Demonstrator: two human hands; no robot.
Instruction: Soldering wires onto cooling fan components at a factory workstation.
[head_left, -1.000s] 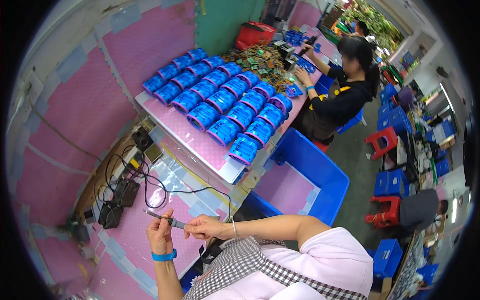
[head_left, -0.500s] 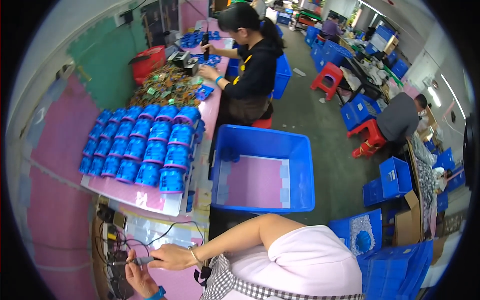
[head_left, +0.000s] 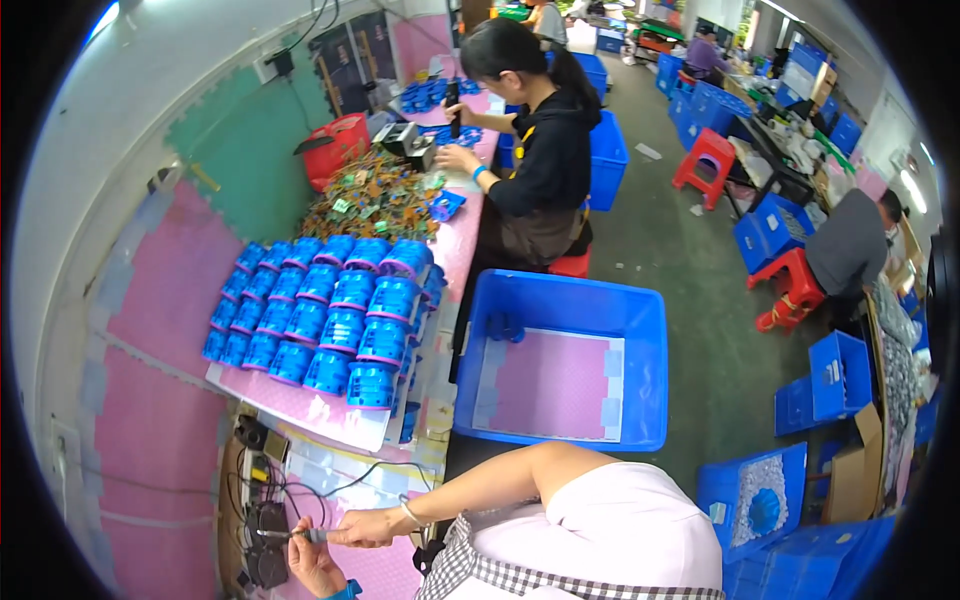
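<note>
A soldering iron (head_left: 317, 536) with a grey handle and thin metal shaft lies level over the lower left of the worktable. My right hand (head_left: 364, 528), wearing a bangle, grips the back of the handle. Fingers of my left hand (head_left: 314, 572), with a blue wristband, pinch it where shaft and handle meet. Beside the shaft are black round devices (head_left: 268, 548) and tangled black cables. Farther up the table, blue cup-shaped plastic housings (head_left: 342, 328) with pink rims stand stacked in rows on a pale board (head_left: 300, 402).
A large blue bin (head_left: 655, 370) with a pink-lined bottom stands right of the table. Beyond it a co-worker holds a black tool beside a heap of small circuit boards (head_left: 375, 195). A red bucket (head_left: 336, 150) is against the wall. Red stools (head_left: 706, 160) and blue crates stand rightward.
The whole view has shifted, so the scene sits farther right and slightly lower. Both hands still hold the soldering iron in nearly the same pose.
</note>
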